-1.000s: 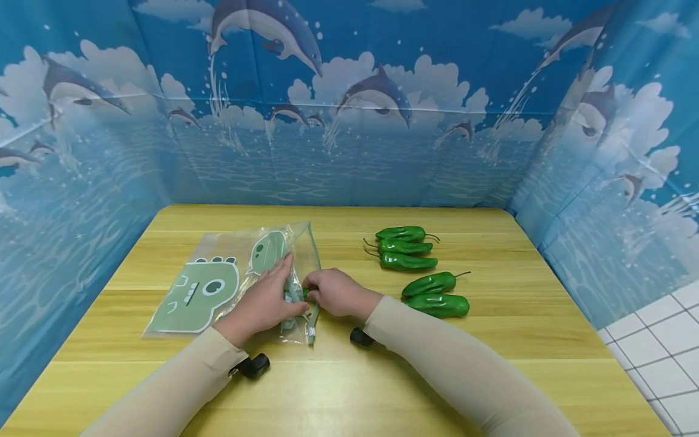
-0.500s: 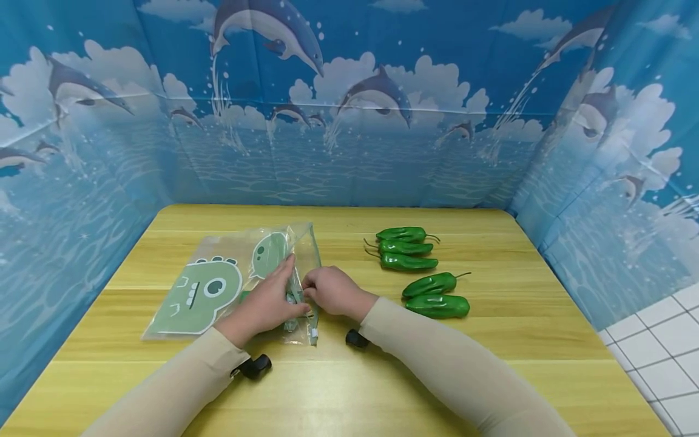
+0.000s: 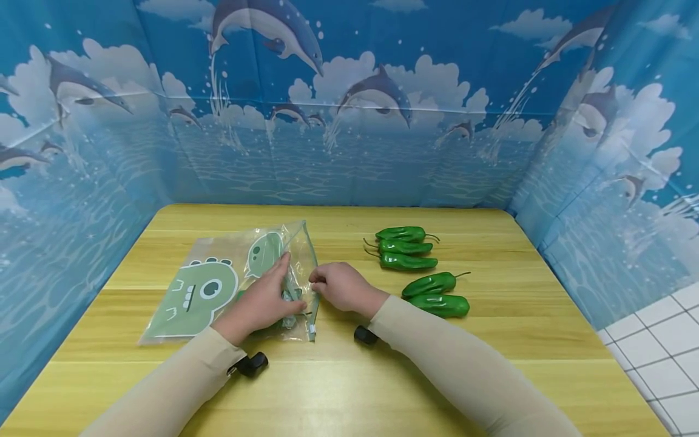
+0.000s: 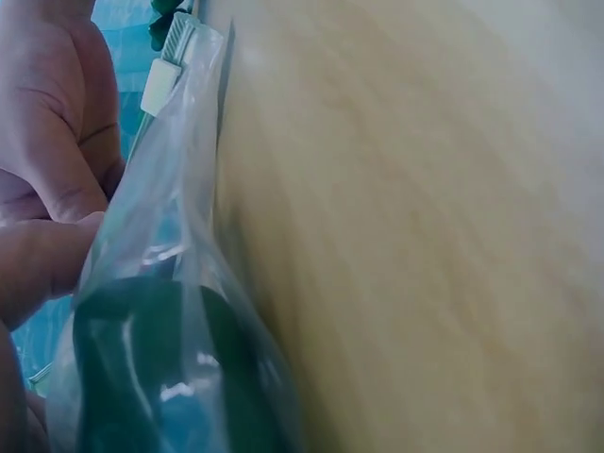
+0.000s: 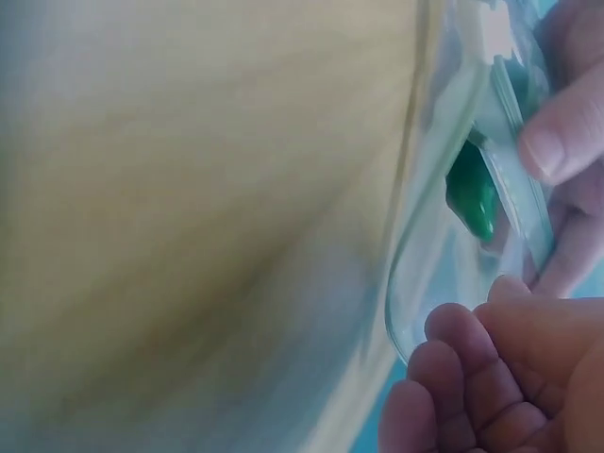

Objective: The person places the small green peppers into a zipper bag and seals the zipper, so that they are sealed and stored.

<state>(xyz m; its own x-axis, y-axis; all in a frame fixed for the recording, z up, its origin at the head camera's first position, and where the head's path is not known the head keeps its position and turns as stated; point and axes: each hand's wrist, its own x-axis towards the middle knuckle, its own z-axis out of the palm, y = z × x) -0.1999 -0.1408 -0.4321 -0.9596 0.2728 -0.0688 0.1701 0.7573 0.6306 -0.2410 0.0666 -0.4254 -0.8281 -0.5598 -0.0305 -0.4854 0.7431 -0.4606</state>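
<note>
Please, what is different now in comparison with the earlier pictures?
The right hand has drawn slightly right and no longer holds the pepper seen at the mouth of the bag; a green pepper shows inside. The bag and left hand shifted slightly left. The five loose peppers stayed in place.

The flat, clear plastic zip bag (image 3: 240, 267) carries a pale green one-eyed cartoon monster (image 3: 191, 309) outlined in white (a green speech bubble (image 3: 263, 254) too), with a green-tinted zip and a white plastic slider (image 5: 494, 33). The long, glossy peppers (image 3: 408, 261) are deep green. The wooden table (image 3: 349, 382) shows yellow streaked grain; the blue cloth backdrop (image 3: 349, 176) bears grey-and-white dolphins and white clouds. The fabric sleeves (image 3: 455, 364) are plain beige.
</note>
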